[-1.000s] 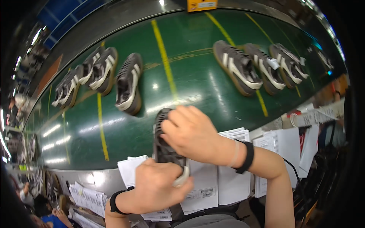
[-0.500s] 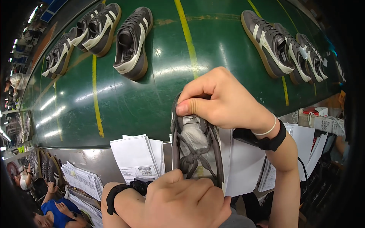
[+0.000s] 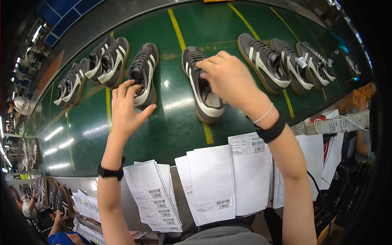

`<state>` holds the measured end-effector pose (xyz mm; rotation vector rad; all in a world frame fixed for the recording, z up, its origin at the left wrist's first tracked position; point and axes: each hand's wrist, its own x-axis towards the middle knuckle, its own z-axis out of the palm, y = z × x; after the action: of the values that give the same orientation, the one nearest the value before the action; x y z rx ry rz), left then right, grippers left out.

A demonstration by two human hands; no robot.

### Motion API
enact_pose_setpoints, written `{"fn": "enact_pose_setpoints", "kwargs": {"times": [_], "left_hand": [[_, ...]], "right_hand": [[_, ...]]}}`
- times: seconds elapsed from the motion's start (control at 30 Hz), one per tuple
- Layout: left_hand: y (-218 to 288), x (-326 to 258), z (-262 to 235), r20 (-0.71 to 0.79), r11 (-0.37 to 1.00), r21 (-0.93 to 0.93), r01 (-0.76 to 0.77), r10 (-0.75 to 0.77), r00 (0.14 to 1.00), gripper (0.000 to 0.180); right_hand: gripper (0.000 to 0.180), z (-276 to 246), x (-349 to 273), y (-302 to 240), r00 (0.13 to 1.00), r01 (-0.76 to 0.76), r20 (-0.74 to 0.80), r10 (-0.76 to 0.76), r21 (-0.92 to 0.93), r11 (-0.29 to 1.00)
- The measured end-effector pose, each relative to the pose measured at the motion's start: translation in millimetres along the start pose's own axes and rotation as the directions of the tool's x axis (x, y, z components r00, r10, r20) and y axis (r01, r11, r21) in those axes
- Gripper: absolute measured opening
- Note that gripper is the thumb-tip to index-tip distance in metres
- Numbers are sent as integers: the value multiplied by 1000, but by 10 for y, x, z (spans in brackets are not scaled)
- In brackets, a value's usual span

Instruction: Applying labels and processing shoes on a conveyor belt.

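A dark grey sneaker [image 3: 209,110] with white stripes and a gum sole stands on the green work surface [image 3: 173,130], toe pointing away. My right hand [image 3: 230,79] grips it by the tongue and collar, fingers curled over the opening; the thumb is mostly hidden. Something pale shows inside the heel. To the left, another such sneaker [image 3: 145,61] stands with its heel toward me. My left hand [image 3: 127,108] is at that heel, fingers spread and thumb out, holding nothing; whether the fingertips touch the collar I cannot tell.
More matching sneakers stand in groups at the left [image 3: 112,61] and right [image 3: 265,61]. Yellow lines [image 3: 176,28] cross the green surface. White printed sheets [image 3: 212,175] hang along the near edge. A person in blue [image 3: 65,237] is at the lower left.
The sneaker has gone from close in front of me onto the green surface. My left hand has let go of it and moved left to another sneaker; my right hand moved away with the shoe.
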<state>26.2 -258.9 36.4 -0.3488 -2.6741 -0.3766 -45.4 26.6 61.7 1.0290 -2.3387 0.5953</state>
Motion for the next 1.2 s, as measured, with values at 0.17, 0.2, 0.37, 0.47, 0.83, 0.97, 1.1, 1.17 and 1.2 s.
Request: {"fn": "enact_pose_setpoints", "kwargs": {"times": [0.17,0.2,0.37,0.47,0.83,0.97,1.1,1.17,1.2], "left_hand": [[-324,260,311,203,984,83,-158,139,969,38],[-426,266,438,201,987,48,-156,144,969,38],[-573,148,505,262,983,-132,130,-92,961,40],[-149,253,451,322,921,-371,119,8,947,34],[1683,77,-832,612,889,-395,230,68,788,45],[1977,157,-663,535,875,-482,51,247,808,36],[2193,130,-540,580,897,-441,23,266,770,38],[2204,173,-501,563,902,-430,26,246,789,34],[2214,161,-474,587,895,-441,69,230,776,34]], "right_hand": [[13,298,36,-258,995,-49,92,46,34,998],[19,452,21,-318,996,-50,76,50,4,999],[34,790,130,-671,978,-150,168,126,137,979],[44,785,127,-658,979,-188,99,177,109,976],[56,-232,-228,-671,934,-240,329,140,287,927],[26,-491,-526,-423,954,-52,296,-41,300,952],[14,-555,-527,-210,954,18,278,-115,330,944],[6,-458,-446,-46,976,-79,215,-20,441,894],[3,-390,-419,26,979,-126,203,24,507,853]]}}
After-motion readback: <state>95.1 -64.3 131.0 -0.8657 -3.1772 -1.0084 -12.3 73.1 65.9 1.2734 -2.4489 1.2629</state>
